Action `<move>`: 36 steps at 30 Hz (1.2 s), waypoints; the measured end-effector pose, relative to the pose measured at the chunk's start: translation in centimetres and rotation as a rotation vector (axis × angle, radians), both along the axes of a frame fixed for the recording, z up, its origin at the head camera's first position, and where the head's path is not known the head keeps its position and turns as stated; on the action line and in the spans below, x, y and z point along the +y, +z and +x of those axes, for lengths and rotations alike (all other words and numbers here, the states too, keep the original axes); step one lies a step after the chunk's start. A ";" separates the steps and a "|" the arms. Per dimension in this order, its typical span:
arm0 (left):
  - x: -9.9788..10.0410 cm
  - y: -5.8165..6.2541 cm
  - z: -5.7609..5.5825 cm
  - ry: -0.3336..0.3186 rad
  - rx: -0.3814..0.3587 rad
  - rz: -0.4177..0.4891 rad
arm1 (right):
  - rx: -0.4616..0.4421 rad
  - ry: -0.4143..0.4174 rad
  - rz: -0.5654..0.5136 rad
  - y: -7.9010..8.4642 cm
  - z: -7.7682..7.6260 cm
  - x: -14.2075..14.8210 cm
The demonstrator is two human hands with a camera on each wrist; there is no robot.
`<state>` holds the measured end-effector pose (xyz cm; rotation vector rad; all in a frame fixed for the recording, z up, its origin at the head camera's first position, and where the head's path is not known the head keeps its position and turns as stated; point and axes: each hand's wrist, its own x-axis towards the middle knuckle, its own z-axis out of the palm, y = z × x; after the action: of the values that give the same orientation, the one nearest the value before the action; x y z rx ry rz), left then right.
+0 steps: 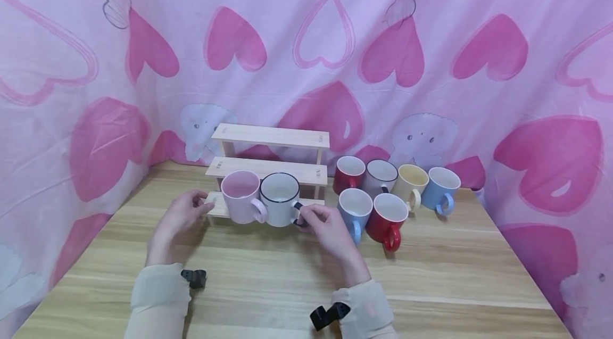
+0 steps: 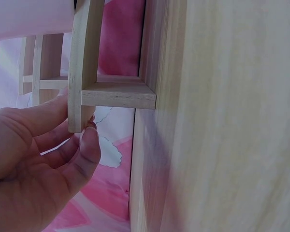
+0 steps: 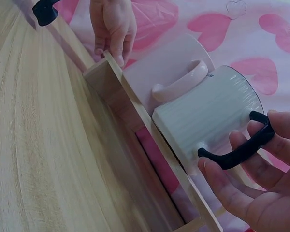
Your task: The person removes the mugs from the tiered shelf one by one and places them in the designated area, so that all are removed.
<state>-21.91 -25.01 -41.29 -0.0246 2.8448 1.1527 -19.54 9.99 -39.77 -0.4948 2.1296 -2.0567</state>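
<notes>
Side by side on the lowest step of a three-step wooden rack (image 1: 268, 170) stand a pink mug (image 1: 241, 198) and a white mug with a black rim (image 1: 279, 200). My right hand (image 1: 330, 230) holds the white mug's black handle (image 3: 239, 150) between thumb and fingers. At the rack's left end, my left hand (image 1: 179, 216) pinches the edge of the lowest board (image 2: 76, 72), thumb on one face and fingers on the other. The pink mug's handle (image 3: 181, 83) points toward the white mug and sits close against it.
Right of the rack stand a red mug (image 1: 387, 217), a light blue mug (image 1: 354, 208), another red mug (image 1: 348, 174), a dark-rimmed white mug (image 1: 380, 178), a cream mug (image 1: 409, 183) and another blue mug (image 1: 440, 189). A heart-patterned curtain (image 1: 306, 35) hangs behind the wooden table (image 1: 268, 286).
</notes>
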 end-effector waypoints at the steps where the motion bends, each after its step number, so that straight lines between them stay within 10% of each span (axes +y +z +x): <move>1: 0.0 0.0 0.0 0.001 -0.003 0.006 | -0.002 -0.007 -0.005 -0.2 -0.2 -0.1; 15: 0.0 -0.5 -0.1 -0.012 0.011 0.026 | -0.009 -0.052 -0.001 -0.7 -0.1 0.1; 36: 0.1 -0.6 0.2 -0.008 0.044 0.019 | 0.042 -0.191 -0.089 4.0 2.1 3.1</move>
<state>-21.74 -24.92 -41.93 0.0137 2.8689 1.1941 -17.41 13.13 -35.77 -0.3607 2.1934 -2.2695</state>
